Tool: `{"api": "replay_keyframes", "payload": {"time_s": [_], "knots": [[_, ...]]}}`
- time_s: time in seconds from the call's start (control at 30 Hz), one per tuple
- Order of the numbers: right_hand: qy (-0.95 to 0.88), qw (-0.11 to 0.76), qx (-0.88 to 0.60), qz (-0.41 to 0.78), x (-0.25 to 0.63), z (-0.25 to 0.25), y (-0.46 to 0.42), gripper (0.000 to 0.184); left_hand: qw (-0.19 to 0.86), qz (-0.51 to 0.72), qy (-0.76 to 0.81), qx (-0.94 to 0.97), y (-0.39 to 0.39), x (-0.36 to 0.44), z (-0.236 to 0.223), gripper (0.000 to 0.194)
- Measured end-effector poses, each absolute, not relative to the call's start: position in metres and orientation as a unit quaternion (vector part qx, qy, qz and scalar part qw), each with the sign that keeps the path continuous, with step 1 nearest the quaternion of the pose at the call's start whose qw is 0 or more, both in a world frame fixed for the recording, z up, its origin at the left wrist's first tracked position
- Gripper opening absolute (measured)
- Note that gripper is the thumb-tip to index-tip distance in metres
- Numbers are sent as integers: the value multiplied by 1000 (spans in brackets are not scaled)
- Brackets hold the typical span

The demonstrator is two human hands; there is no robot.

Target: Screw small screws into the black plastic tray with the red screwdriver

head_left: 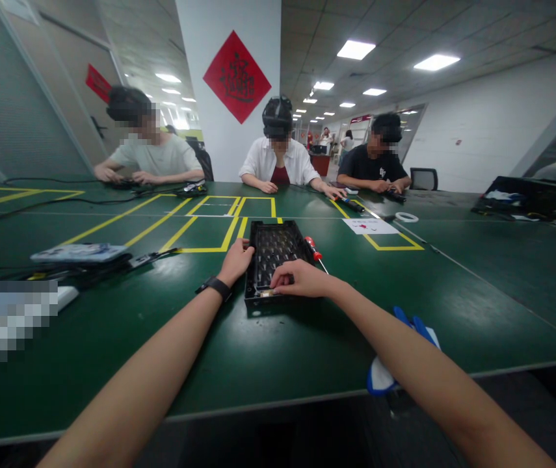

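A shallow black plastic case (251,300) lies on the green table in front of me, its open side up. Rows of small light-coloured posts show inside it. My left hand (238,259) grips the case's left wall, the thumb at the rim. My right hand (297,278) reaches into the near end of the case with fingers curled together. Whatever is between those fingertips is hidden. Just beside them, a small pale piece (266,294) sits at the case's near edge. A screwdriver with a red handle (313,248) lies against the right side of the case.
Blue-and-white gloves (382,377) lie at the table's front edge, partly under my right forearm. On the left are a light blue flat box (80,252) and cables. A roll of white tape (407,217) and a paper sheet (370,226) lie right. Three people sit opposite.
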State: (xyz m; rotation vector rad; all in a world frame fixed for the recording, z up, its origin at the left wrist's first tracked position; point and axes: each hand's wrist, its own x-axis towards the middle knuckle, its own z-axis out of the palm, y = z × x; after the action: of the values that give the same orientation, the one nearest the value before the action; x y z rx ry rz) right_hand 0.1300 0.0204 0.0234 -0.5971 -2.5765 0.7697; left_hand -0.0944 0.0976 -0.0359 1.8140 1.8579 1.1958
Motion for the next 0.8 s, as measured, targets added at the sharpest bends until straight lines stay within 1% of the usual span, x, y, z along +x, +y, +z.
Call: {"api": "replay_keyframes", "payload": {"time_s": [0.47,0.8], "knots": [[-927,206,-201,239,130,28,18,23,146,417,640,629,98,-95,-37,38],[-927,197,-211,238,130,27,19,22,151,418,641,625,96,-94,-35,38]]}}
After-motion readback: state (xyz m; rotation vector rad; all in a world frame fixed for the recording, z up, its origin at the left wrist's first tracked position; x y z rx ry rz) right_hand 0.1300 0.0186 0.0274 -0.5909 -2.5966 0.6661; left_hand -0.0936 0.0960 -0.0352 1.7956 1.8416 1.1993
